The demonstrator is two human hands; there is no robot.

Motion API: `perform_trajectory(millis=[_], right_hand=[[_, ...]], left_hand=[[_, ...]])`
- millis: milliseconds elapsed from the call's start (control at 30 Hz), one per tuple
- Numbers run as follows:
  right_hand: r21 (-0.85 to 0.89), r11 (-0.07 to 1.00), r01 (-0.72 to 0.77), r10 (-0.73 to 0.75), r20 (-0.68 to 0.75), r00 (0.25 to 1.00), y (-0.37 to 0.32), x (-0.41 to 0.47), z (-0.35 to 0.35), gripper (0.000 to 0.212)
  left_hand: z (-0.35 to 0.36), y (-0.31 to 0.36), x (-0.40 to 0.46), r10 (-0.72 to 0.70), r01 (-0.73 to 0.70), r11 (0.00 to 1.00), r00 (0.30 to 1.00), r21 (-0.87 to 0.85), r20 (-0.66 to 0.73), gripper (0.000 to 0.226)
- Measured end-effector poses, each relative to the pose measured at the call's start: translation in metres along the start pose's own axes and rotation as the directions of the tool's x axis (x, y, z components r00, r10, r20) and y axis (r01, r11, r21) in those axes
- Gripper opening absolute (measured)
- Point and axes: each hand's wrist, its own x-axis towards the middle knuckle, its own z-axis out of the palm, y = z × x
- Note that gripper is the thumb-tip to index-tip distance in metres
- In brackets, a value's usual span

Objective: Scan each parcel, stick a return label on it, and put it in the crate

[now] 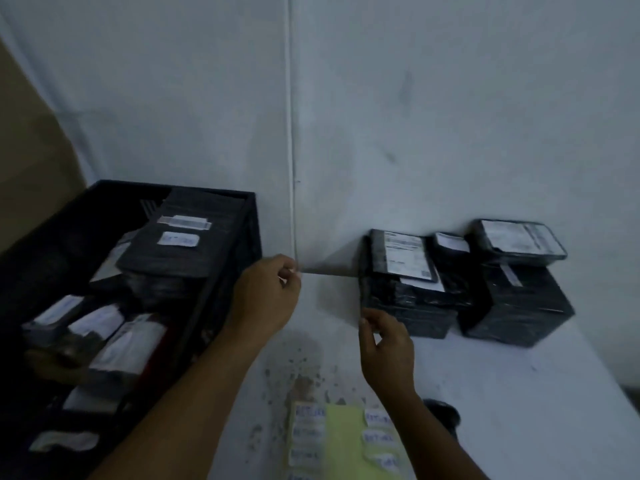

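A black plastic crate (221,271) stands at the left, holding several black-wrapped parcels with white labels; the topmost parcel (173,251) leans against the far side. My left hand (266,292) hovers just right of the crate, fingers loosely curled, with nothing I can make out in it. Against the wall stand two stacks of black-wrapped parcels (408,296) (519,303). My right hand (384,344) reaches to the near left corner of the left stack, thumb and fingers slightly apart at its edge. A yellow-green sheet of white return labels (343,441) lies near the front edge.
The white table (519,393) carries brown stains (298,372) in front of the label sheet. A dark rounded object (445,414) lies partly behind my right forearm. A grey wall closes the back, and brown cardboard (27,150) stands at the far left.
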Motion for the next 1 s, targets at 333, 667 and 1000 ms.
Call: perform_trajectory(millis=[333, 667, 1000], right_hand=[[-0.143, 0.983, -0.117, 0.105, -0.091, 0.99, 0.077, 0.059, -0.077, 0.018], [-0.402, 0.906, -0.131, 0.086, -0.129, 0.988, 0.129, 0.177, -0.091, 0.03], [-0.719, 0.69, -0.089, 0.152, 0.024, 0.988, 0.155, 0.247, -0.065, 0.049]], left_hand=[[0.162, 0.03, -0.018, -0.078, 0.085, 0.996, 0.93, -0.004, 0.36, 0.03], [0.23, 0.038, -0.006, -0.102, 0.126, 0.99, 0.942, -0.057, 0.32, 0.046], [0.245, 0.024, -0.013, -0.078, 0.126, 0.981, 0.955, -0.15, 0.287, 0.044]])
